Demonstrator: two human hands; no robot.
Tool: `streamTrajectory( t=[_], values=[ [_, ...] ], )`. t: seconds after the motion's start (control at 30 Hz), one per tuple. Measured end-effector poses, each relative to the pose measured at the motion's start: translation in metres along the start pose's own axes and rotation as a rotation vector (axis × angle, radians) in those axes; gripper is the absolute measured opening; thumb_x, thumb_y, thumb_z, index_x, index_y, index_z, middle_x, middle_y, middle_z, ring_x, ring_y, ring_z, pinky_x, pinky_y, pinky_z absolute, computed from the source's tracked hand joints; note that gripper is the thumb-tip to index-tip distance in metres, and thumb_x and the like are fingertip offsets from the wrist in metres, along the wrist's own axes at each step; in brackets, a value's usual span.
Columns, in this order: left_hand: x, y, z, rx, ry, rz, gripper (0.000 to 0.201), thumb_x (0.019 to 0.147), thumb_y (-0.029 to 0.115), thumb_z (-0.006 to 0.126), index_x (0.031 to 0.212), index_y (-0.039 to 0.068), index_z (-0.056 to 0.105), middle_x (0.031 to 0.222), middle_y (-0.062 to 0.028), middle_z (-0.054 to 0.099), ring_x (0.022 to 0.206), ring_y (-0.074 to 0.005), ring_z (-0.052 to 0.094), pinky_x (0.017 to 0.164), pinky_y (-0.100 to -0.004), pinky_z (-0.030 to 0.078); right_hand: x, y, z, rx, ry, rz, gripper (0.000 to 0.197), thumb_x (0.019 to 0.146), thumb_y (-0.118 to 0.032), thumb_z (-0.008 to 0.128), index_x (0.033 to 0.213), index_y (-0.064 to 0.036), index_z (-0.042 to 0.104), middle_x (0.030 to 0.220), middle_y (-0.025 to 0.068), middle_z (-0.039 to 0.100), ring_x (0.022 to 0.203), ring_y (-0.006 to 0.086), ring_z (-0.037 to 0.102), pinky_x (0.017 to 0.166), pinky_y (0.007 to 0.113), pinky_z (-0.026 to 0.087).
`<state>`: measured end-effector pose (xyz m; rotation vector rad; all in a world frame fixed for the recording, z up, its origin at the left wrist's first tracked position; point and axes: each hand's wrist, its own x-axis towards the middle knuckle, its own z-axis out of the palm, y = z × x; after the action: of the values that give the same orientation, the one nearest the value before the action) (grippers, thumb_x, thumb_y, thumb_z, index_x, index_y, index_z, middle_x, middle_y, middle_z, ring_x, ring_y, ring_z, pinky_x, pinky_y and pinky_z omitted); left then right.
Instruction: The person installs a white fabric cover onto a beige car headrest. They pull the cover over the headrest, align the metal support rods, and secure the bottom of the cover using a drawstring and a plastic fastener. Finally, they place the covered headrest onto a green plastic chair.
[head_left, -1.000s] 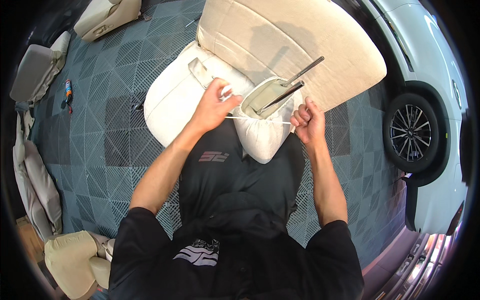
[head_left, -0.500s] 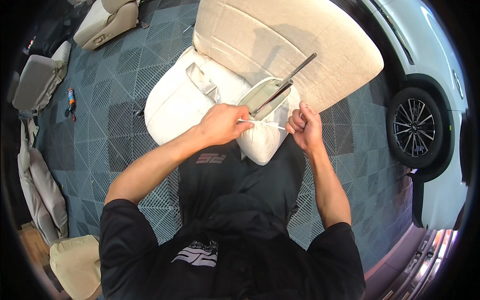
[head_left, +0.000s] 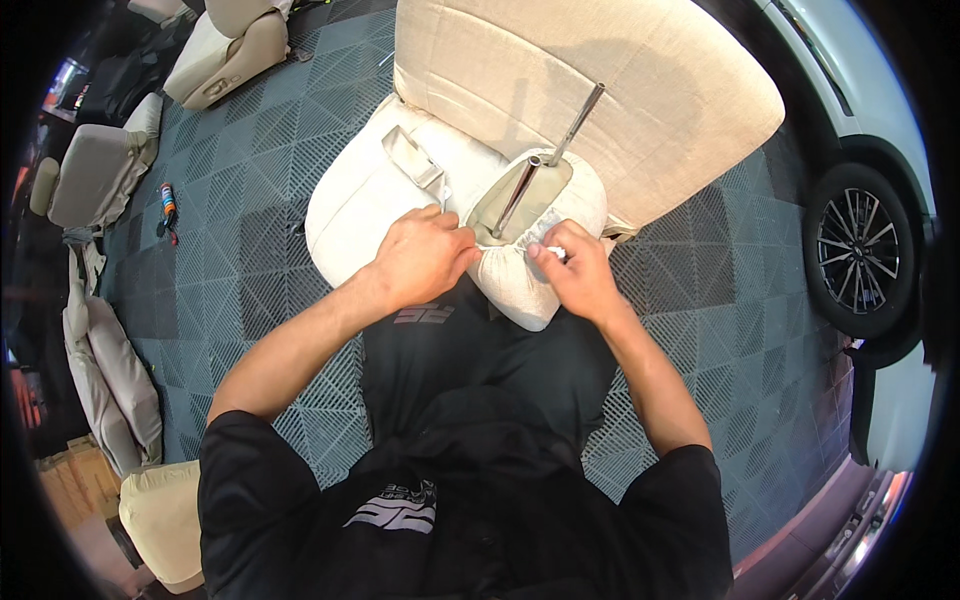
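A headrest (head_left: 487, 210) in a cream fabric cover (head_left: 522, 292) rests on the near edge of a car seat, its two metal posts (head_left: 515, 198) pointing up and away. The cover's edge is gathered into pleats around the headrest's underside. My left hand (head_left: 425, 258) is closed in a pinch at the left of the pleats, by the end of a thin white drawstring that its fingers mostly hide. At the right of the pleats, my right hand (head_left: 582, 270) is closed too, with a white bit of drawstring (head_left: 557, 252) showing between thumb and fingers.
Behind the headrest, the cream-covered seat back (head_left: 600, 70) rises from the seat cushion (head_left: 350, 215), where a pale strap (head_left: 412, 160) lies. Other seats (head_left: 105, 165) stand at left, near an orange-and-blue can (head_left: 168, 205). A white car (head_left: 890, 390) with a black wheel (head_left: 857, 250) is on the right.
My right hand has come in leftward to the pleats and turned knuckles up. My left hand has shifted slightly left. The posts now stand farther apart in view, and the headrest's underside shows more.
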<state>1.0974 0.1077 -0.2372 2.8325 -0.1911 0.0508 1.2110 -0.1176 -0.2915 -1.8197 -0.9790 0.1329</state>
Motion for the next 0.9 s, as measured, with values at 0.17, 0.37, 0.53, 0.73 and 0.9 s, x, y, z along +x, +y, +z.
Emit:
streamTrajectory(
  t=[0.17,0.37,0.53,0.73,0.9],
  values=[
    [-0.011,0.019,-0.035,0.078,-0.022,-0.098,0.020,0.085,0.027,0.072,0.083,0.008,0.074,0.111,-0.0095,0.059,0.102,-0.0300,0.055,0.090,-0.0441,0.043,-0.009,-0.006,0.014,-0.101,-0.008,0.021,0.023,0.084,-0.013,0.072,0.077,-0.0015,0.054,0.082,0.0128,0.055,0.070,0.0294,0.057,0.064,0.038,0.047],
    [-0.014,0.010,-0.011,-1.199,0.348,-0.078,0.034,0.090,0.013,0.065,0.061,0.007,0.048,0.087,-0.0074,0.060,0.088,-0.0212,0.057,0.076,-0.0344,0.045,-0.006,0.000,0.014,0.014,0.014,0.104,0.019,0.081,-0.011,0.073,0.083,-0.0024,0.056,0.084,0.0123,0.058,0.075,0.0301,0.059,0.068,0.038,0.048],
    [-0.001,0.013,0.012,-1.661,0.317,-0.238,0.017,0.088,0.004,0.063,0.084,0.006,0.047,0.077,-0.0076,0.059,0.066,-0.0185,0.056,0.065,-0.0344,0.049,0.004,-0.002,-0.002,-0.059,-0.023,-0.031,0.017,0.078,0.003,0.063,0.092,-0.0010,0.056,0.091,0.0118,0.061,0.075,0.0257,0.062,0.068,0.036,0.052],
    [0.017,0.050,0.002,-0.278,0.073,-0.341,0.029,0.085,0.009,0.066,0.105,0.001,0.047,0.080,-0.0225,0.067,0.075,-0.0387,0.068,0.068,-0.0444,0.053,0.018,-0.042,-0.012,-0.494,-0.370,0.004,0.016,0.084,-0.008,0.059,0.097,-0.0018,0.054,0.087,0.0222,0.064,0.075,0.0424,0.065,0.067,0.051,0.053],
    [0.019,0.045,-0.002,-0.143,-0.085,-0.227,0.021,0.089,0.021,0.065,0.090,0.000,0.064,0.080,-0.0217,0.069,0.076,-0.0408,0.067,0.068,-0.0473,0.053,0.021,-0.016,-0.025,-0.159,-0.373,0.013,0.015,0.087,-0.013,0.067,0.094,-0.0017,0.061,0.078,0.0193,0.068,0.075,0.0339,0.069,0.065,0.043,0.053]
  ],
)
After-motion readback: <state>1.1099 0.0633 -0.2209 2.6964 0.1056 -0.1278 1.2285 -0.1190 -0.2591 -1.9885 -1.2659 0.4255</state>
